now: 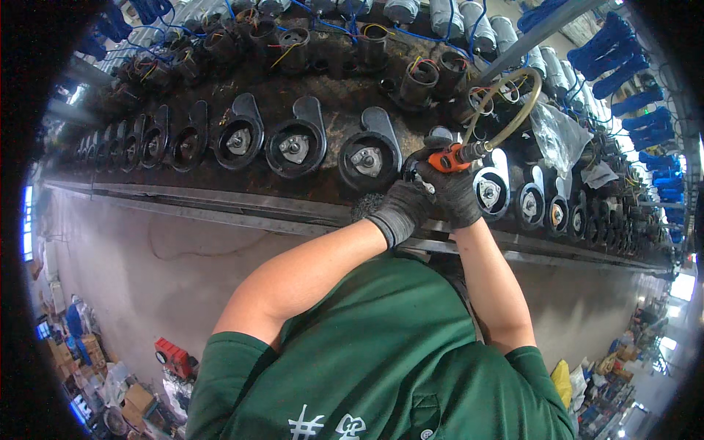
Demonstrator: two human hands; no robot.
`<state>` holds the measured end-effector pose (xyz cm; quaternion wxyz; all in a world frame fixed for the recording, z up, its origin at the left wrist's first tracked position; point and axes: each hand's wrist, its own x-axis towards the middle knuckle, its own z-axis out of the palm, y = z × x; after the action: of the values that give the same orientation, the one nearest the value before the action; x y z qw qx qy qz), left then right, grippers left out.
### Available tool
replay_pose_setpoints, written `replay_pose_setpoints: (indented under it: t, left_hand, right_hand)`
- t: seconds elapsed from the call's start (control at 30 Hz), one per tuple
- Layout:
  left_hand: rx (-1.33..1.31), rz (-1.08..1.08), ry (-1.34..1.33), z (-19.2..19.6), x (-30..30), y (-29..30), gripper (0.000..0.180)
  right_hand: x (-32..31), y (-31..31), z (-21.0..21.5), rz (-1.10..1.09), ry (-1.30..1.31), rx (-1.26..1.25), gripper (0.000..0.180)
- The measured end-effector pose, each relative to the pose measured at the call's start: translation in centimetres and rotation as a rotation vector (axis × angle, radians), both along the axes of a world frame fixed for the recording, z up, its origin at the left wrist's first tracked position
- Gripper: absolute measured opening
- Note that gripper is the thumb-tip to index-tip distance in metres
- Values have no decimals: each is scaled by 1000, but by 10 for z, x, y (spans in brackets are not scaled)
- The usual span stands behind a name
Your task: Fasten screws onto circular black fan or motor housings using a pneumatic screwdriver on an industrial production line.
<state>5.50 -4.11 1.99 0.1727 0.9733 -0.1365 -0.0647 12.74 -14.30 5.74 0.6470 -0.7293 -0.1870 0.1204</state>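
Both my hands wear dark grey gloves and are close together at the bench's near edge. My right hand [456,196] is wrapped round an orange air tool [449,158], whose brass fitting joins a yellowish hose [526,110]. My left hand [405,210] is just left of it, fingers curled in by the front of the tool; what they hold is hidden. Left of my hands lies a black snail-shaped pump housing [379,128] with a metal centre piece. Another black housing [493,173] lies to their right. The part directly under the tool is mostly covered by my hands.
More black housings [296,147] line the bench to both sides. Behind them stand dark cylindrical motor casings [372,48] with coloured wires. A clear plastic bag [555,136] lies behind right, below a slanting metal bar [539,37]. Blue cable bundles [605,51] hang at far right.
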Motion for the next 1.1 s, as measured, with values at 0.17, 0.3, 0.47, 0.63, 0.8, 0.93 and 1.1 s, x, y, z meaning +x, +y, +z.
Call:
replay_pose_setpoints:
  t: [0.17, 0.3, 0.47, 0.63, 0.8, 0.93, 1.1]
  left_hand:
    - [-46, 65, 66, -9, 3, -4, 23]
    - [-86, 132, 58, -9, 6, -6, 23]
    - [-91, 153, 151, -25, 13, -10, 27]
    - [-77, 129, 87, -9, 11, -4, 29]
    - [-35, -4, -10, -21, 11, -4, 29]
    - [28, 34, 34, -27, 14, -7, 29]
    - [-134, 106, -156, -36, 10, -8, 31]
  right_hand:
    - [-2, 4, -5, -30, 107, 111, 49]
    - [7, 6, -12, -34, -41, 125, 47]
    - [10, 10, -7, 3, -31, 87, 45]
    - [13, 10, 0, -4, 81, 113, 43]
    - [19, 6, -6, 13, 52, 124, 41]
    - [19, 6, -9, 18, 64, 127, 43]
    - [9, -12, -26, -115, 64, 170, 44]
